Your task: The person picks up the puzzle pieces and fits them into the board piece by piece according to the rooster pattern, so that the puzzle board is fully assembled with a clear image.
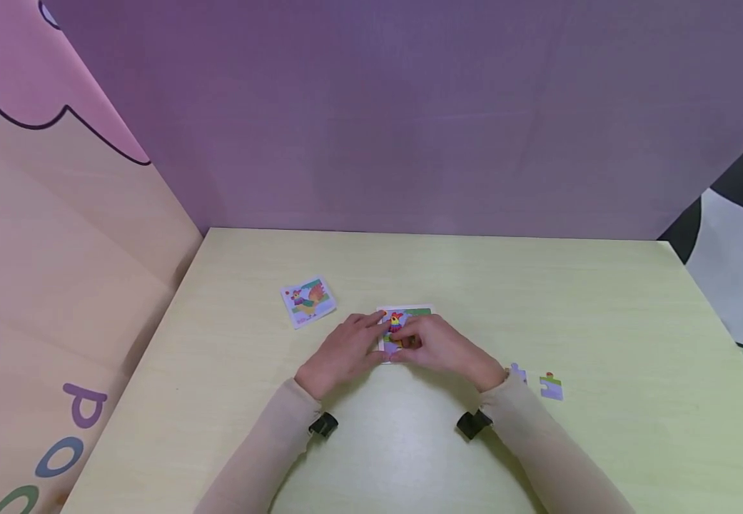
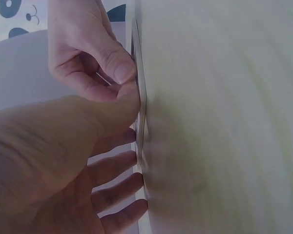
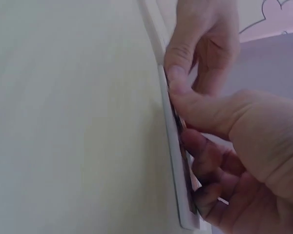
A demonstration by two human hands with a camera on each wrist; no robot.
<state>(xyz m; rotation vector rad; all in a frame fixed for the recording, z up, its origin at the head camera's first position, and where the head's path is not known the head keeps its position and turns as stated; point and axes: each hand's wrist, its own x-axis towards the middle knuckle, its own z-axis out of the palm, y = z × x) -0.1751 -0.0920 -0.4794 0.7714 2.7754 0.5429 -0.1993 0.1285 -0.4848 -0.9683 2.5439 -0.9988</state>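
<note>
In the head view, both hands are at a small jigsaw puzzle tray [image 1: 419, 310] with a white border and a colourful cartoon picture, lying flat on the table. My left hand [image 1: 345, 350] rests on its left side with the fingers extended, the thumb at the near edge. From the right, my right hand [image 1: 442, 346] bends its fingers over the picture, thumb and forefinger pinching a puzzle piece [image 1: 400, 344] against it, largely covered by the fingers. The right wrist view shows the tray's pale edge [image 3: 173, 151] beside the two thumbs, which meet at its near side.
A square card [image 1: 308, 301] with a similar picture lies at the left behind the left hand. To the right are a loose puzzle piece [image 1: 552, 386] and another piece [image 1: 519, 371] partly hidden by the right sleeve. A purple wall [image 1: 429, 143] borders the table's far edge.
</note>
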